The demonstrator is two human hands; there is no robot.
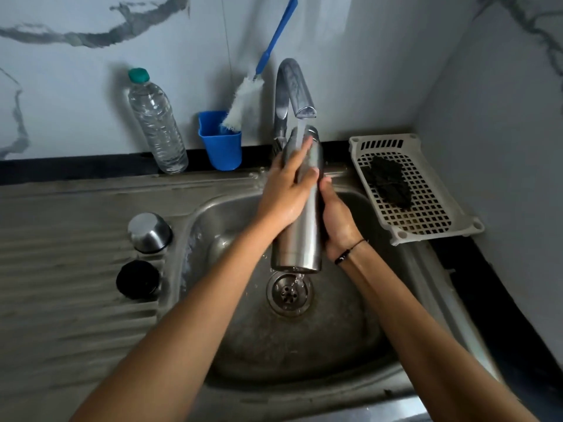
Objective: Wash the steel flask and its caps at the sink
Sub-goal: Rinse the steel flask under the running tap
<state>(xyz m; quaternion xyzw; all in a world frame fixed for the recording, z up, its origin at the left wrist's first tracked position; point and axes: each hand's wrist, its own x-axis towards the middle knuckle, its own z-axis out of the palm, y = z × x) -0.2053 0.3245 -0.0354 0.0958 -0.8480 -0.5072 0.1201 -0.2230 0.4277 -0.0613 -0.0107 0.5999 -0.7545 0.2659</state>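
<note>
Over the sink bowl (350, 345), you've got the steel flask (300, 239) upright under the tap (294, 86), mouth just below the spout. Water is running onto the flask's top and dripping off its base toward the drain (289, 292).

Your left hand (286, 193) is wrapped round the upper half of the flask, fingers pointing up along the body toward the neck, thumb curled across the front. Your right hand (336, 220) grips the flask from its right side around mid-height, fingers hidden behind the steel. Both hands holding it, flask clear of the bowl floor. Black band (347, 252) on your right wrist.

Caps are on the ribbed drainboard (61, 269), left of the bowl: steel cap (149, 233) dome-up, farther from you, black cap (138, 280) just in front of it, nearer you. Slightly apart from each other.

Along the back edge: clear plastic bottle (157, 126) with a green lid, upright; blue cup (221, 144) beside it holding a bottle brush (246, 99) with a blue handle, leaning on the wall.

Right of the bowl on the counter: white perforated tray (426, 220) with a dark scrubber (390, 181) lying in it.
</note>
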